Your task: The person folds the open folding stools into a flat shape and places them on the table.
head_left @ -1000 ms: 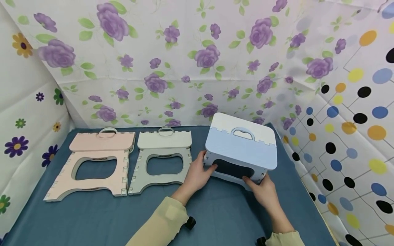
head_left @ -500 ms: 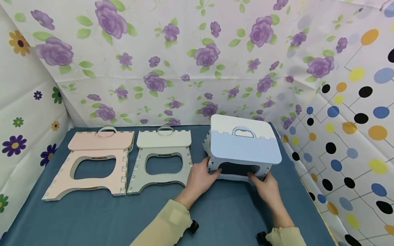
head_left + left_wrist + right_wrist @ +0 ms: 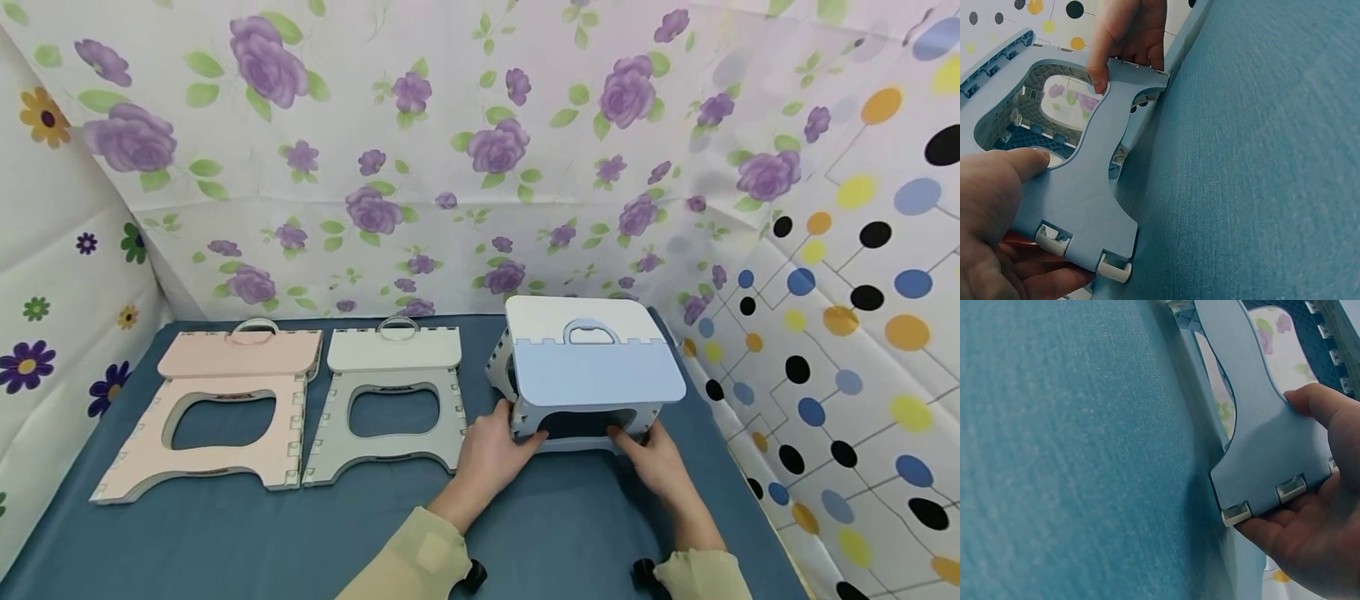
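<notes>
A blue-and-white folding step stool [image 3: 592, 371] stands unfolded at the right of the table, its carry handle loop on top. My left hand [image 3: 491, 454] grips its front left leg, thumb over the front panel near the oval opening and fingers round the hinged edge, as the left wrist view shows. On the other front leg, my right hand [image 3: 660, 467] holds the same way, with the thumb at the rim of the cutout; the leg panel [image 3: 1266, 444] fills the middle of the right wrist view. The stool's far legs are mostly hidden.
A pale green folded stool [image 3: 393, 358] lies flat left of the blue one. Beside it lies a pink folded stool [image 3: 240, 356]. The blue cloth-covered table [image 3: 300, 550] meets a floral curtain [image 3: 450, 167] behind and a dotted curtain [image 3: 862, 333] at the right.
The tilted blue stool has been lowered and levelled, its top turning slightly straighter. Both hands keep hold of its front legs and move with it. The folded stools stay put.
</notes>
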The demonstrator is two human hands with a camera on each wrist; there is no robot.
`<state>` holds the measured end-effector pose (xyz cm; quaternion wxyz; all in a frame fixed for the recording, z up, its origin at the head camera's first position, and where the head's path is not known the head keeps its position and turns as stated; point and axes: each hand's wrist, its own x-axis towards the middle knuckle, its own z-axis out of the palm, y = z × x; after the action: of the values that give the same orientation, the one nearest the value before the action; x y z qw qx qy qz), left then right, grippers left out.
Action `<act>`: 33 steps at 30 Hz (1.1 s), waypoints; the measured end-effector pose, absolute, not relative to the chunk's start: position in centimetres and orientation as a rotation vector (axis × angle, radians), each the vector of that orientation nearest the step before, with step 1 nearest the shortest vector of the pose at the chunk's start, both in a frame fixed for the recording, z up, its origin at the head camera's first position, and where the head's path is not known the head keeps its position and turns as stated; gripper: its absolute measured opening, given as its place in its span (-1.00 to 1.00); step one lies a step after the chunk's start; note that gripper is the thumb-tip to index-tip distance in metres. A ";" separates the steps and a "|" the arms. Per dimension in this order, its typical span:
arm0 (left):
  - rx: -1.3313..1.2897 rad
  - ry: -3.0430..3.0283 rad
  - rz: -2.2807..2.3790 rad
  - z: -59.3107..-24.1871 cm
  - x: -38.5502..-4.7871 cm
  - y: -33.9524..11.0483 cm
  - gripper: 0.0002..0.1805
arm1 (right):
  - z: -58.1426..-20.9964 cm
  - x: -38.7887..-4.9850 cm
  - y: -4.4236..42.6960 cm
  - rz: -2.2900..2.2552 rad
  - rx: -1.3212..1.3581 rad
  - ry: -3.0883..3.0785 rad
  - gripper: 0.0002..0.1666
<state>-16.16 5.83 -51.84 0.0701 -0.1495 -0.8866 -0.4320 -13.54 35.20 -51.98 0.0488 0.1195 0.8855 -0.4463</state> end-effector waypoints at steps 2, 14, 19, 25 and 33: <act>-0.448 -2.667 -1.288 -52.1 -16.0 5.8 -0.46 | -52.3 -13.3 35.2 -1.354 0.375 2.703 0.08; -0.462 -2.669 -1.161 -52.4 -15.5 6.0 -0.44 | -53.0 -13.0 34.9 -1.363 0.483 2.704 0.06; -0.456 -2.680 -1.138 -52.3 -15.6 6.0 -0.41 | -53.1 -13.1 34.9 -1.375 0.485 2.708 0.05; -0.449 -2.696 -1.156 -52.2 -15.6 6.0 -0.42 | -53.0 -13.0 34.7 -1.365 0.501 2.713 0.04; -0.451 -2.697 -1.167 -52.0 -15.7 6.2 -0.39 | -53.0 -12.9 34.0 -1.349 0.517 2.757 -0.10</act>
<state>-15.70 6.20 -51.97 0.0843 -0.1512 -0.9039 -0.3912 -12.88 34.01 -53.02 0.0146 0.1662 0.8857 -0.4333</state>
